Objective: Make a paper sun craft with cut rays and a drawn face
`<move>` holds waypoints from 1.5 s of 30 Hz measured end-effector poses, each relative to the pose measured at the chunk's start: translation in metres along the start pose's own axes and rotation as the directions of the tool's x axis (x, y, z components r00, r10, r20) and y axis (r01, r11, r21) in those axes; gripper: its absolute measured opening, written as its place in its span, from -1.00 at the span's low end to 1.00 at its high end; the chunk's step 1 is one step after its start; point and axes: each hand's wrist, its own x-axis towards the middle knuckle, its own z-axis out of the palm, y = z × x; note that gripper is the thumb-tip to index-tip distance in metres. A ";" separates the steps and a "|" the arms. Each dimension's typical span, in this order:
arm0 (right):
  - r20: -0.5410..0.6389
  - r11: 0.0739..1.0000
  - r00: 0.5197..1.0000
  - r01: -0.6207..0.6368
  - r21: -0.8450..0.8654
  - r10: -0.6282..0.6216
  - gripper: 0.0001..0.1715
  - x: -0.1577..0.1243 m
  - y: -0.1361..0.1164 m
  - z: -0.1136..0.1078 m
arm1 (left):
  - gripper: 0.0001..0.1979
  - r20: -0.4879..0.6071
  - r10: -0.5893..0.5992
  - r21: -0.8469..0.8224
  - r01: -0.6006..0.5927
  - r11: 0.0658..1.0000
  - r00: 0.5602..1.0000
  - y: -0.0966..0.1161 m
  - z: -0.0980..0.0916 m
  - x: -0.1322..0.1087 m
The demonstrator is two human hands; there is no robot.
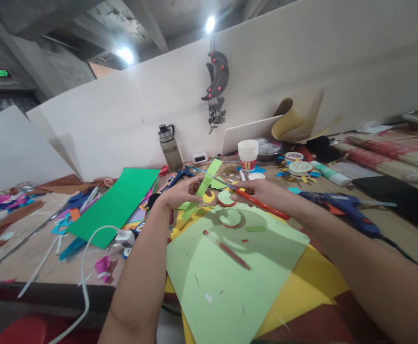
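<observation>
My left hand (181,192) pinches a light green paper strip (206,181), which stands up slantwise from the fingers. In my right hand (261,192) is a pair of scissors with red handles (262,206); the blades point left and touch or lie close to the strip, I cannot tell which. Below the hands, two round pieces with pale green tops and red rims (226,198) sit by the far edge of a light green paper sheet (230,272). A reddish pencil or pen (227,250) and small paper scraps lie on that sheet.
Yellow paper (302,294) lies under the green sheet. On the left are a dark green sheet (117,205) and a white cable (85,277). A glue gun (352,210) lies right. Behind stand a bottle (170,150) and stacked paper cups (247,153), before a white partition.
</observation>
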 end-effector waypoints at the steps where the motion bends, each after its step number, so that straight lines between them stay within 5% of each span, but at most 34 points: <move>1: 0.003 1.000 1.000 0.000 0.020 0.000 -0.38 0.000 0.001 0.000 | -0.21 -0.003 0.002 0.002 -0.002 1.000 1.000 0.000 0.000 0.000; 9: -0.006 1.000 1.000 -0.029 -0.011 0.029 -0.41 0.006 0.012 0.001 | -0.18 0.010 -0.014 -0.034 0.014 0.999 1.000 0.000 0.000 0.000; 15: 0.047 0.984 0.983 -0.179 -0.006 0.179 -0.35 0.004 0.007 0.000 | -0.20 0.003 -0.034 0.005 0.034 0.999 0.999 0.000 -0.002 -0.001; 19: 0.106 0.974 0.969 -0.225 -0.010 0.225 -0.37 0.003 0.003 0.001 | -0.23 -0.026 -0.141 0.243 0.143 0.959 0.990 -0.002 -0.007 -0.003; 22: 0.084 0.973 0.970 -0.229 -0.005 0.229 -0.35 0.005 0.004 0.001 | -0.29 -0.094 -0.281 0.526 0.287 0.801 0.955 -0.005 -0.012 -0.003; 26: -0.008 0.975 0.975 -0.222 -0.016 0.222 -0.35 0.008 0.009 -0.001 | -0.41 -0.077 -0.377 0.644 0.335 0.688 0.923 -0.002 -0.017 -0.005; 29: -0.069 0.974 0.975 -0.217 -0.059 0.213 -0.36 0.010 0.012 -0.003 | -0.52 -0.136 -0.333 0.663 0.335 0.669 0.933 0.002 -0.019 -0.007; 31: -0.113 0.973 0.978 -0.189 -0.129 0.175 -0.38 0.010 0.013 -0.005 | -0.62 -0.275 -0.271 0.669 0.386 0.635 0.922 0.001 -0.019 -0.005; 34: -0.186 0.936 0.977 -0.161 -0.312 0.106 -0.43 0.010 0.014 -0.006 | -0.68 -0.579 -0.088 0.641 0.520 0.564 0.811 -0.010 -0.016 0.007; 39: -0.185 0.852 0.972 -0.218 -0.477 0.146 -0.54 0.010 0.021 0.001 | -0.81 -0.605 -0.033 0.667 0.529 0.525 0.795 -0.034 -0.005 0.029; 45: -0.128 0.821 0.977 -0.214 -0.529 0.172 -0.58 0.011 0.029 0.013 | -0.67 -0.663 0.002 0.651 0.575 0.495 0.749 -0.039 0.005 0.035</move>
